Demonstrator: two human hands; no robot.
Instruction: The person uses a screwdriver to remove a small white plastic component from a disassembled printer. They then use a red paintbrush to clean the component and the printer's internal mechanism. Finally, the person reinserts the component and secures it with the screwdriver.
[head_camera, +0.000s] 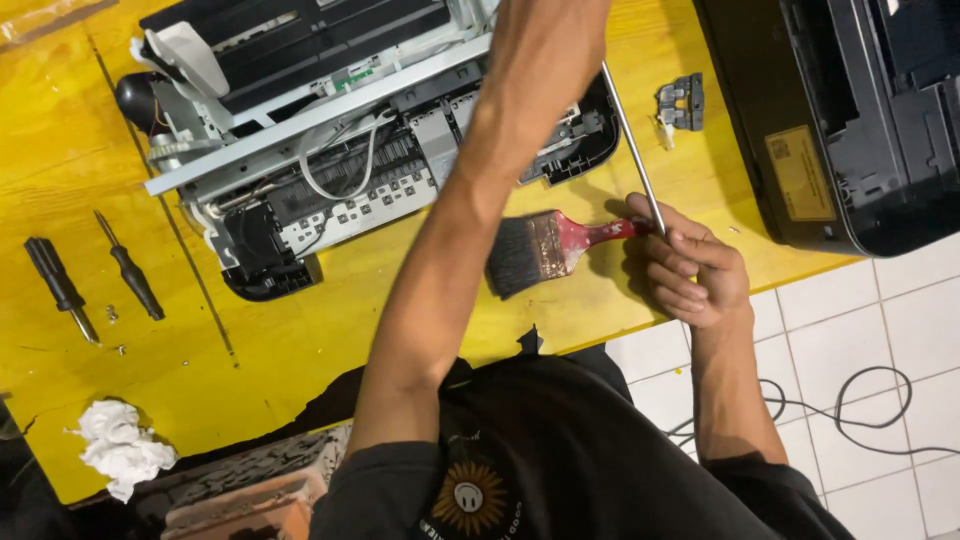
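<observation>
A disassembled printer (330, 150) with exposed white and grey parts and wires lies on the yellow table (300, 340). My left forearm reaches across it and past the top edge, so my left hand is hidden. My right hand (690, 275) is closed on the red handle of a flat paintbrush (540, 250) whose black bristles point left, close to the table. A thin metal rod (630, 140) runs from the printer's right end down into the same fist.
Two black-handled screwdrivers (60, 285) (130, 270) and small screws lie at the left. Crumpled white tissue (120, 445) sits near the front left. A small grey part (680, 100) and a black printer casing (840, 110) are at the right. A cable (860, 400) lies on the tiled floor.
</observation>
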